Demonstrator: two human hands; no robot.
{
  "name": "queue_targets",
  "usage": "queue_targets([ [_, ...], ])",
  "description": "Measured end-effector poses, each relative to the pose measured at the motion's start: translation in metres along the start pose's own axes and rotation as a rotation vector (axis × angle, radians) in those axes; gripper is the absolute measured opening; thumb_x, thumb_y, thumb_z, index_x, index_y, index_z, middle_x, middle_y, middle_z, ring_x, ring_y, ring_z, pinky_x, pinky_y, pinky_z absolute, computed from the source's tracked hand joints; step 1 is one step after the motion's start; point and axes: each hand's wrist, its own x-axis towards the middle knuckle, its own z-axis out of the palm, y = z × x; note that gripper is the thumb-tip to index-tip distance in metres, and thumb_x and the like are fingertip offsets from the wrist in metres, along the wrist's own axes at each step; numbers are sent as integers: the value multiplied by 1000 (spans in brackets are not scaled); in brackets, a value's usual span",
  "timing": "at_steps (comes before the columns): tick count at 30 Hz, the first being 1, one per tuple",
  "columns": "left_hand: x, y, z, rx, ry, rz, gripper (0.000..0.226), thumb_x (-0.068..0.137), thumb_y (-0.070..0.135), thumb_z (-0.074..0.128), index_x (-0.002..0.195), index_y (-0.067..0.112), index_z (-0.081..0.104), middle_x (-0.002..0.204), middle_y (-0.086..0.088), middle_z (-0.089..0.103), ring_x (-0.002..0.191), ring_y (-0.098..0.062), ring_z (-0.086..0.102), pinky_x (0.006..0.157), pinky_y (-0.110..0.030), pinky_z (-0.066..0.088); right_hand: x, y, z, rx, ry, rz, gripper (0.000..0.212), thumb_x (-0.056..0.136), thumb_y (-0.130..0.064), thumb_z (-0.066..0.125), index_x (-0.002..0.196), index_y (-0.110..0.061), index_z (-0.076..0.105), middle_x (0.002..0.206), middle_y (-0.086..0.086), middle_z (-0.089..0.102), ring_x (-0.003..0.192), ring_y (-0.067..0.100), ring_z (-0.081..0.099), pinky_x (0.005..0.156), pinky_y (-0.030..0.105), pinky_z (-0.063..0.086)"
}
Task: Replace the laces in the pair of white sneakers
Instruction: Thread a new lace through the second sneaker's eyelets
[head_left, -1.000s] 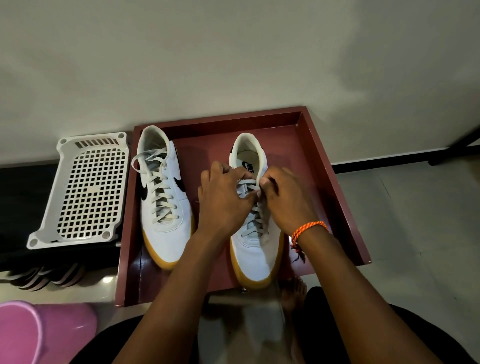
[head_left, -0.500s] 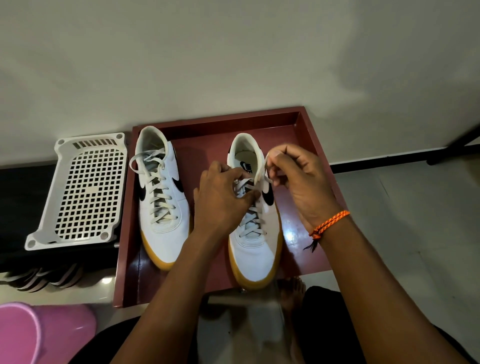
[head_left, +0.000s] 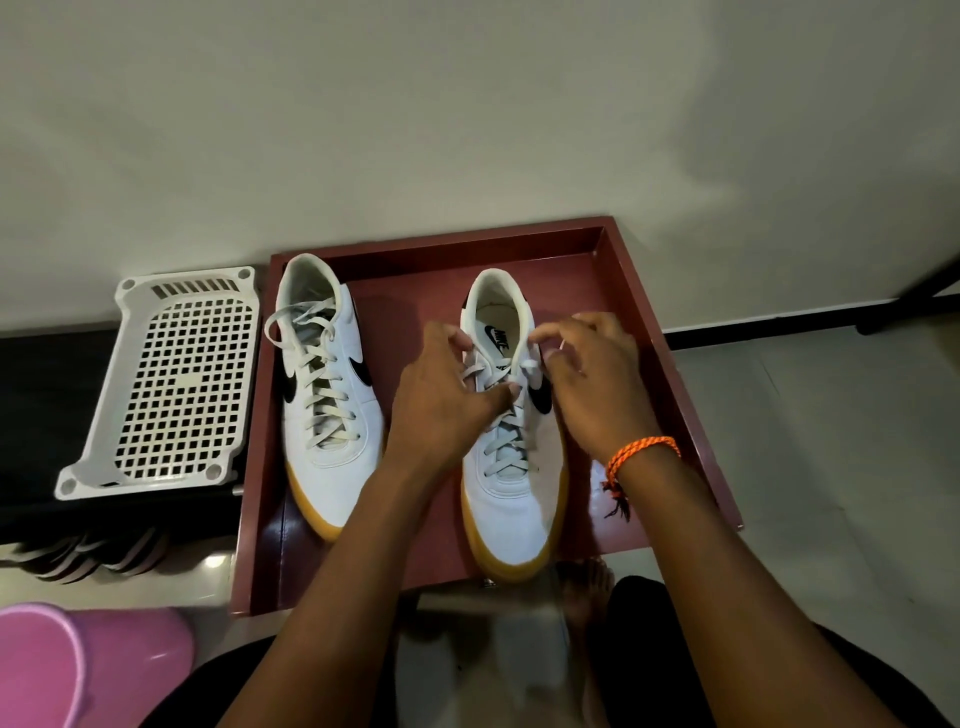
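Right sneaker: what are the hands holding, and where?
Both hands, left hand and right hand, pinch its lace near the top eyelets, by the loosened ends.

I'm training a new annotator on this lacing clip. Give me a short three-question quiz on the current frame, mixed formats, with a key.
1. True or false: both sneakers sit inside the dark red tray.
2. Multiple choice: which sneaker are the hands working on? A) the left sneaker B) the right sneaker C) neither
3. Fill in: the orange bracelet is on the ___ wrist.

Key
1. True.
2. B: the left hand and the right hand both pinch the lace near that shoe's top eyelets.
3. Right.
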Motion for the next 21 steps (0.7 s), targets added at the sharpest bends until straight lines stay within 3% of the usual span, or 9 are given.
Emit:
queue_targets([
  [3,0,0,-1,-3,-5,-50,39,90,49,80,106,22,58,89,12,67,81,-7,67,76,-37,57,-5,-11,5,-161,-74,-45,23,106,-37,52,103,-21,68,133,-2,51,120,20,44,98,39,42],
  [5,3,-4,-3,-2,7,-78,31,101,52,63,88,24,62,78,5,70,74,-17,69,76,-45,60,-4,-8,7,-70,-84,-17,20,103,-32,57,92,-19,67,122,-4,52,115,20,47,96,39,43],
  [7,6,-9,-5,10,12,-76,40,107,43,57,74,21,63,70,-2,68,68,-25,68,74,-53,60,0,-2,7,65,-70,12,18,99,-24,64,82,-19,68,112,-5,53,109,20,53,95,39,48],
  [10,8,-12,-7,45,105,-70,39,106,32,60,73,11,67,66,-6,65,63,-31,64,67,-53,57,5,2,5,200,-23,57,24,95,-14,70,72,-21,69,102,-4,56,90,14,59,90,41,55],
  [13,8,-11,-5,83,110,-81,40,107,33,59,75,11,68,64,-2,64,60,-25,61,65,-46,54,4,1,6,185,32,64,23,93,-12,70,70,-18,71,98,-2,58,84,12,58,86,40,55],
  [16,4,-3,-14,-27,-14,-78,39,110,31,56,76,15,68,53,12,57,46,-4,48,57,-32,43,4,-1,1,145,-16,48,26,91,-18,69,66,-26,70,103,-3,61,98,17,59,91,36,49],
  [18,-1,7,-25,-130,-64,-53,38,111,30,56,77,19,70,54,15,59,45,-3,47,54,-31,46,5,-6,-11,197,-74,38,28,89,-16,70,64,-30,71,104,-5,61,102,15,60,94,34,47],
  [21,-11,26,-40,-224,-56,36,35,110,30,58,79,23,72,60,16,62,53,-3,49,59,-27,43,5,-20,-31,387,-119,16,24,89,-13,67,68,-21,75,99,2,72,98,14,68,90,32,51],
])
